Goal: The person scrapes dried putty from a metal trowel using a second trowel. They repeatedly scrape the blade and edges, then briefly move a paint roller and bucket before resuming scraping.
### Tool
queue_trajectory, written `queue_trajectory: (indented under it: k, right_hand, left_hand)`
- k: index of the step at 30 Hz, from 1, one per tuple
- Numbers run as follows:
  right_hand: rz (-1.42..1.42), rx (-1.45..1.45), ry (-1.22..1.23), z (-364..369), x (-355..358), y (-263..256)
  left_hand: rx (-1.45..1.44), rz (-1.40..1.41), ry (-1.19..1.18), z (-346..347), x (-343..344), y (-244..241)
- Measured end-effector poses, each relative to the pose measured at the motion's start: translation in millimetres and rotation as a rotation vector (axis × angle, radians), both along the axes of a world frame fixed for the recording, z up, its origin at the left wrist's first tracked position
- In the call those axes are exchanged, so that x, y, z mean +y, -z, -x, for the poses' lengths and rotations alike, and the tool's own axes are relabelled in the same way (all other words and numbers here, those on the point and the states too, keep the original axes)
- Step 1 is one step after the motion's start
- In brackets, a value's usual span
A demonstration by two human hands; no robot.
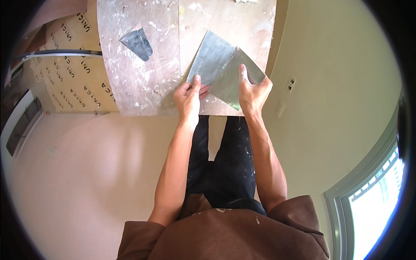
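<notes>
My left hand [188, 96] pinches the lower edge of a blue-grey sheet [213, 58], apparently sandpaper, with the thumb on top and the fingers beneath. A greenish-grey sheet [224, 83] overlaps it on the right. My right hand [254, 92] grips this second sheet at its right side, thumb lying flat on its face. Whether the two are halves of one piece, I cannot tell. Both are held over a plywood board [146, 87] marked with white splatters. A smaller, worn dark grey piece [138, 45], creased and rounded at one end, rests on the board's left part.
A pale wall [325, 81] with a socket [291, 84] rises at the right, and a bright window [373, 208] is lower right. Left of the board are yellowish printed panels [73, 74] and a dark cable [71, 52] beside a white one. A whitish scrap [247, 1] lies at the board's far edge.
</notes>
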State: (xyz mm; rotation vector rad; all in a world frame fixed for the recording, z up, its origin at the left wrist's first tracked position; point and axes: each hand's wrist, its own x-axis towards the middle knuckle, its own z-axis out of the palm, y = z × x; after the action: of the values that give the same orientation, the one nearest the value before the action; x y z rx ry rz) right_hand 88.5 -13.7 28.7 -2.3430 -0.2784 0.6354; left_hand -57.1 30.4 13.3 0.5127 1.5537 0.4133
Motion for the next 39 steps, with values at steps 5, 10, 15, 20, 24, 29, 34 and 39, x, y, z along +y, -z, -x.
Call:
queue_trajectory:
  k: [5,10,15,20,24,29,34,39]
  right_hand:
    - [0.056,0.003,-0.035,-1,16,-14]
    - [0.038,0.006,-0.101,-4,21,-12]
    - [0.047,0.025,-0.139,-4,28,-8]
    - [0.085,0.047,-0.208,-6,39,-7]
    - [0.087,0.032,-0.222,-6,42,-8]
    - [0.132,0.048,-0.264,-7,50,-10]
    - [0.101,0.062,-0.291,-8,58,-14]
    - [0.088,0.044,-0.343,-11,60,-10]
  left_hand:
    - [0.027,0.002,0.048,-2,1,-2]
    - [0.012,-0.017,0.081,1,0,0]
    - [0.042,-0.015,0.085,1,0,2]
    - [0.04,-0.035,0.099,1,-2,4]
    - [0.027,-0.053,0.106,1,-2,3]
    - [0.013,-0.068,0.101,1,-3,2]
    - [0.014,-0.048,0.083,-3,0,-1]
    - [0.027,-0.056,0.08,-5,1,-3]
